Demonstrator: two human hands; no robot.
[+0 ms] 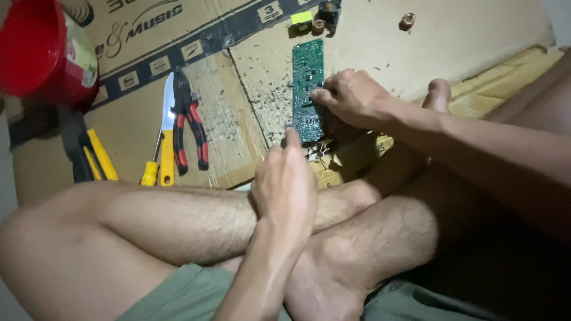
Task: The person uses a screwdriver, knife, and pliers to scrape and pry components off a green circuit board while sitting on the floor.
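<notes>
Flattened cardboard (369,35) covers the floor, with red-handled pliers (189,122) and a yellow utility knife (167,134) lying at left. A green circuit board (307,77) lies beyond the crossed legs; the right hand (351,98) pinches its right edge, the left hand (285,184) loosely open, fingertips at its near end.

Light is dim and warm, strongest on the cardboard sheet (369,35) along its far edge, approx. top centre of view. Lower right sinks into deep shadow w/ no detail. Right hand (351,98) casts a soft shadow beneath it. Red container (35,53) at the far left corner is blurred and bulged by wide-angle distortion. Mild grain overall; no glare.
</notes>
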